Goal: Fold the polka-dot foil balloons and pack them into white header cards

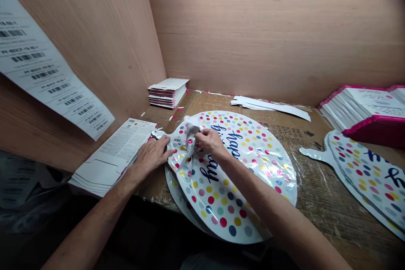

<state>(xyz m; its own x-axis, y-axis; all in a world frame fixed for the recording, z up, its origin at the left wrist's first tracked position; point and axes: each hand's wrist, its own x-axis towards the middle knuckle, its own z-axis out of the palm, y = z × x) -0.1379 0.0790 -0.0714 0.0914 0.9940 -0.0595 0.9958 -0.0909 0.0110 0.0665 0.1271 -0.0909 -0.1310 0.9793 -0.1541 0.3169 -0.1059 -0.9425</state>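
A round, flat foil balloon (226, 206) with coloured dots and blue "happy birthday" lettering lies on the cardboard-covered table, over at least one more balloon. My left hand (154, 153) rests at the balloon's neck on the left, its fingers spread and pressing down. With my right hand (207, 140) I pinch a lifted, crumpled fold of the balloon's edge near the neck. A small barcode label (177, 139) shows between my hands. The fingertips of my right hand are partly hidden by the shiny fold.
Printed cards (106, 156) lie left, a card stack (167, 93) behind them. White paper strips (270, 106) are at the back. More dotted balloons (357, 168) and a pink-edged card pile (363, 107) stand right. Barcode stickers (53, 67) hang left, beside wooden walls (253, 29).
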